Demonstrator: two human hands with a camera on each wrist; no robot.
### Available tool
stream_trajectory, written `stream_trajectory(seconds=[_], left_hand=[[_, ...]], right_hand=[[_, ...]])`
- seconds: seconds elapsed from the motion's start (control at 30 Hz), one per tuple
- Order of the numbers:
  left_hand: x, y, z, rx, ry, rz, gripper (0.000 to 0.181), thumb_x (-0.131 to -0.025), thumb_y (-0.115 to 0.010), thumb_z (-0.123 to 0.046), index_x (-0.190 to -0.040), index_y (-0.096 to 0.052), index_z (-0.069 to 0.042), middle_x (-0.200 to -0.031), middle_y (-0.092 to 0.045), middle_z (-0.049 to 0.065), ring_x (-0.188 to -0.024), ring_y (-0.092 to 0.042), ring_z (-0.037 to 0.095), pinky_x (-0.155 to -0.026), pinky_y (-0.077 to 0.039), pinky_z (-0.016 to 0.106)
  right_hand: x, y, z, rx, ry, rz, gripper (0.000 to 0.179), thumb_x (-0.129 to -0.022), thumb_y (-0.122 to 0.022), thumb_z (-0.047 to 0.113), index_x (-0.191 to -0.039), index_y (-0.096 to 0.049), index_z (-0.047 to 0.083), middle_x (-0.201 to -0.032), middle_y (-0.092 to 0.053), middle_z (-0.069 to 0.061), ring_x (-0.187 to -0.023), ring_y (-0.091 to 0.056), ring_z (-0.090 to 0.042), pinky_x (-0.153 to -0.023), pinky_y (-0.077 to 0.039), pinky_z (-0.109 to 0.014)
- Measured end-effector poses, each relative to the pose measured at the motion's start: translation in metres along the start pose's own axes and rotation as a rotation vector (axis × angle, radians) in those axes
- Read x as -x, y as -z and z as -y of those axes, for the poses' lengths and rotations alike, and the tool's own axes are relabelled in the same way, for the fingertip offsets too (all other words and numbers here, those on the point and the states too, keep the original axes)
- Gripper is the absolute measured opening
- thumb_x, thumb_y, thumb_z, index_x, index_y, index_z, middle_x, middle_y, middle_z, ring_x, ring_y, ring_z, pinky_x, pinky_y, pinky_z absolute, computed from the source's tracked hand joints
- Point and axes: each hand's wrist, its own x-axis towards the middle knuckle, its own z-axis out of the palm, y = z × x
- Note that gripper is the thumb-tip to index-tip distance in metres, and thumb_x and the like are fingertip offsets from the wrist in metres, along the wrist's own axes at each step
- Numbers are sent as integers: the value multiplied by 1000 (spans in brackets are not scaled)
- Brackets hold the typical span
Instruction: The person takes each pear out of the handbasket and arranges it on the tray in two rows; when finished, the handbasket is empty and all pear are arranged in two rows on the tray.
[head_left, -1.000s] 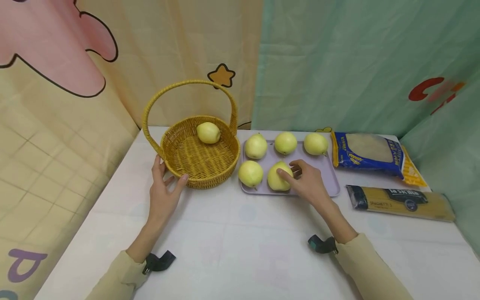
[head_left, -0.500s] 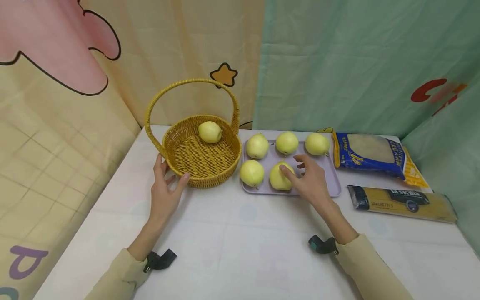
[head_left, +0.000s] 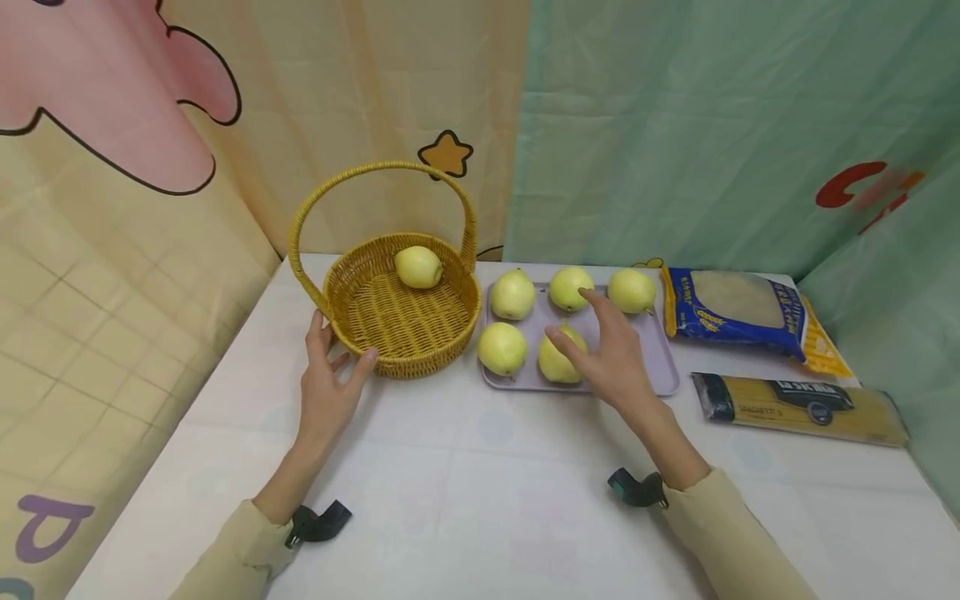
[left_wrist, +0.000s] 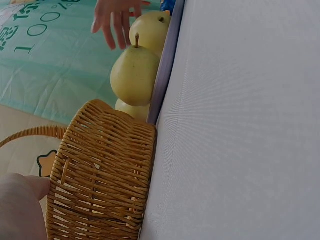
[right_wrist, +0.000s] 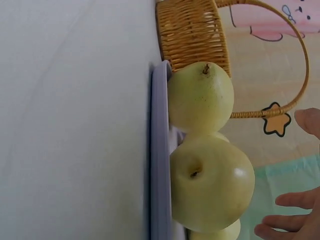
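Observation:
My left hand (head_left: pixel 330 400) holds the near-left side of a round wicker basket (head_left: pixel 401 365), its thumb at the rim and other fingers along the outer wall. In the left wrist view that thumb (left_wrist: pixel 37 187) touches the woven edge. One yellow-green pear (head_left: pixel 417 267) lies inside the basket against its back wall. My right hand (head_left: pixel 618 362) hovers with spread fingers over the lilac tray (head_left: pixel 656 354), holding nothing. Beneath its thumb sits the front pear (head_left: pixel 558 360), partly covered in the head view. Another pear (head_left: pixel 502 348) is left of it; the right wrist view shows these fingers (right_wrist: pixel 295 199) apart from the fruit.
Three pears line the tray's back, including a left one (head_left: pixel 513 294) and a right one (head_left: pixel 632 290). Right of the tray lie a blue bag (head_left: pixel 738 308) and a spaghetti pack (head_left: pixel 810 408). The basket's tall handle (head_left: pixel 382 167) arches upward; curtains (head_left: pixel 675 125) stand behind.
My right hand has let go of the front pear; its fingers have lifted and spread above it. The left hand and basket have stayed in place.

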Motion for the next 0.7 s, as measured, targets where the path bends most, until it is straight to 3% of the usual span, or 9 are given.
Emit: stream_trajectory(seconds=[0.33, 0.7], left_hand=[[2, 0, 4, 4, -6, -11, 96, -104, -70, -25, -171, -1, -17, -170, -29, 19, -156, -34, 34, -121, -42, 57], [2, -1, 2, 21, -29, -10, 96, -103, -70, -24, -171, -2, -17, -169, -31, 22, -155, -35, 36, -119, -43, 59]], right_hand=[[-16, -19, 32, -86, 106, -19, 79, -96, -73, 47, -158, -45, 8, -159, -49, -14, -149, -43, -37, -121, -37, -62], [-33, -41, 68, -147, 119, 55, 83, -97, -67, 59, -162, -40, 16, -166, -42, -7, -156, -36, -31, -127, -33, -57]])
